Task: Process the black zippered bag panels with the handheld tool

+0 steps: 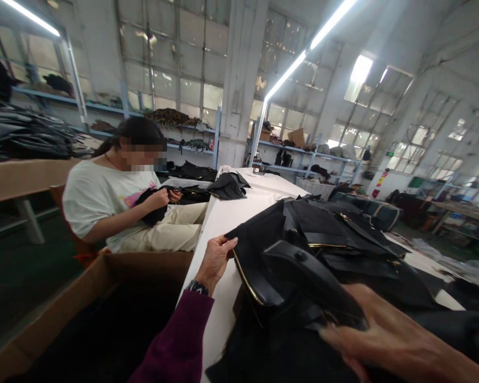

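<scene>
Hands, two. The left hand (pixel 215 261), in a maroon sleeve (pixel 175 340) with a patterned wristband (pixel 197 288), pinches the upper edge of a black leather bag (pixel 299 282) between thumb and fingers. The right hand (pixel 387 335) lies spread on the bag's near side, at the right.

Bag, one: it rests on a white counter (pixel 239 223), its left end raised, with a gold zip (pixel 245 282) along that edge. Further black leather pieces (pixel 355 234) crowd its far and right sides. A narrow strip of counter separates the bag from the counter's left edge.

Cardboard box, one: open, dark inside, just left of that edge. Seated person, one (pixel 104 205), farther left, both hands on a black piece (pixel 151 205). Black piece, one (pixel 227 186), on the counter's far end. Metal shelf runs (pixel 311 154), far.
</scene>
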Demonstrator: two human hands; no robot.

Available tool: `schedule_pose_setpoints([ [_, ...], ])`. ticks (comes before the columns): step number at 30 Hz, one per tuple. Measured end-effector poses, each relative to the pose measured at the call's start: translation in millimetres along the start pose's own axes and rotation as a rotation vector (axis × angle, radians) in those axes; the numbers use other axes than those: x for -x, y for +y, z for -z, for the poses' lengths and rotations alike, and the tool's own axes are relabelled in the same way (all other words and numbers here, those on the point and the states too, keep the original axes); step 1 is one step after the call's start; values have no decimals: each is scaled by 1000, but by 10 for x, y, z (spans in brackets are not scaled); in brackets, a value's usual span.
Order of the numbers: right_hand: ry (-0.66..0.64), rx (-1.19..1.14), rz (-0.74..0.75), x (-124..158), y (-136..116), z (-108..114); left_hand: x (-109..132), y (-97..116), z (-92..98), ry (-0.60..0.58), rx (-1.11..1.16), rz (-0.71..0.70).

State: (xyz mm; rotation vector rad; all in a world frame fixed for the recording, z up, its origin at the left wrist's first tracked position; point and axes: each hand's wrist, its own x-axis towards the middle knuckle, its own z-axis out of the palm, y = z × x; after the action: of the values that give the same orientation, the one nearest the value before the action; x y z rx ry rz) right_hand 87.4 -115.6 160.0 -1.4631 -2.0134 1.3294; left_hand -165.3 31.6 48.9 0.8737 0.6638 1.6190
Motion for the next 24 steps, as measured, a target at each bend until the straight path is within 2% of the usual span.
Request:
schedule_pose_setpoints([
  [5,-51,14,96,-479,-214,-71,-20,-13,53,3,9,30],
  [10,-54,-5,84,-735,-164,-137,-49,-40,99,-19,25,48],
  [19,-61,4,159,-923,-244,-173,40,24,62,-126,15,78],
  [24,-7,-70,113,-825,-194,-99,17,-63,123,-78,13,87],
])
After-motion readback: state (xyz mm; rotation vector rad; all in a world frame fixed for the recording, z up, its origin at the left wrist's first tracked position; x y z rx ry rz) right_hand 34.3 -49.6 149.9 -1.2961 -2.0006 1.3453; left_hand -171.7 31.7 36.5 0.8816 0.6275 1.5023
